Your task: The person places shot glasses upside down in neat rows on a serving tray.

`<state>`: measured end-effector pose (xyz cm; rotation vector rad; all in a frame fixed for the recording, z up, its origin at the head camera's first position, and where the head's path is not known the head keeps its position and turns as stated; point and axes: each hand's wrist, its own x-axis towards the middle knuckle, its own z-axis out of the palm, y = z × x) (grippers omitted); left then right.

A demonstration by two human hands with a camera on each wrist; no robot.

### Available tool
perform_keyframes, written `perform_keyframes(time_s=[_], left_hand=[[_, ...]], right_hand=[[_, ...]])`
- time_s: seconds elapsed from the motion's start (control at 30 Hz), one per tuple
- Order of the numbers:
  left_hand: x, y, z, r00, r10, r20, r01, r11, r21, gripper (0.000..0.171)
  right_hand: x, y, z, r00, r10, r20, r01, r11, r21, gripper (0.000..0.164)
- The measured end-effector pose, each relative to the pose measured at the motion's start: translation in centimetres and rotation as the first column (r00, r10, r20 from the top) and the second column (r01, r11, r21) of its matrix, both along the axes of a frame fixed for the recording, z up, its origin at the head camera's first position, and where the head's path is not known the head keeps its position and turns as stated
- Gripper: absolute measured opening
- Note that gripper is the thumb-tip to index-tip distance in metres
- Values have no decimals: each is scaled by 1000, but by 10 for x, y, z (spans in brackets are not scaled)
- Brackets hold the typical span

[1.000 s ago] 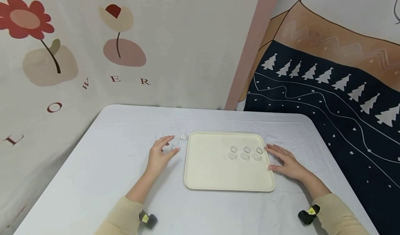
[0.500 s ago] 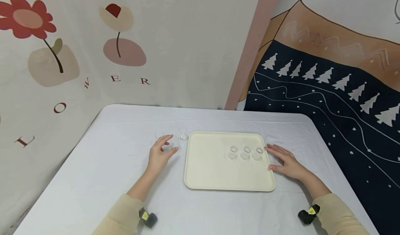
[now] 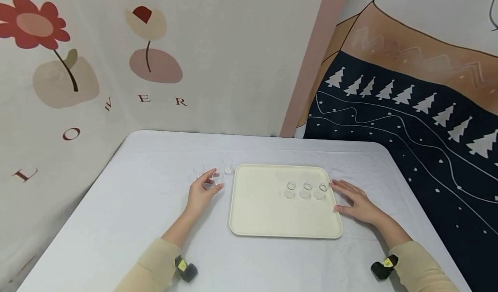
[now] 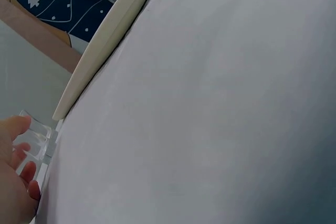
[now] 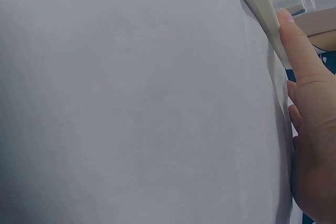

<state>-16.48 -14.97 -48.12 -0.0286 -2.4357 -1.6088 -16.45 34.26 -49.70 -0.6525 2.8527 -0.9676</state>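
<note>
My left hand is at a small clear shot glass left of the cream tray, thumb and fingers on either side of it. In the left wrist view the thumb lies against the clear shot glass, with curled fingers beside it. Two more clear shot glasses stand close by, one behind the fingers and one by the tray's corner. My right hand lies at the right rim of the cream tray, its fingers extended and touching the edge. Three shot glasses stand in a row on the tray.
A white cloth covers the table. Behind it hangs a pale curtain with printed flowers and letters. To the right is a dark printed cloth with trees. Each wrist carries a small black camera.
My left hand has shifted slightly right and closer around the shot glass, leaving the glass behind more visible. The right hand, the tray and its three glasses have stayed in place.
</note>
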Motion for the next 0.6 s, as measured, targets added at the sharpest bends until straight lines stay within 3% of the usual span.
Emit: perform_keyframes(time_s=[0.33, 0.6], left_hand=[[-1, 0, -3, 996, -10, 91, 17, 997, -78, 47], [-4, 1, -5, 999, 15, 52, -8, 992, -127, 37]], right_hand=[[0, -1, 1, 1000, -1, 0, 1, 1000, 6, 71], [-1, -1, 2, 1000, -6, 5, 6, 1000, 6, 71]])
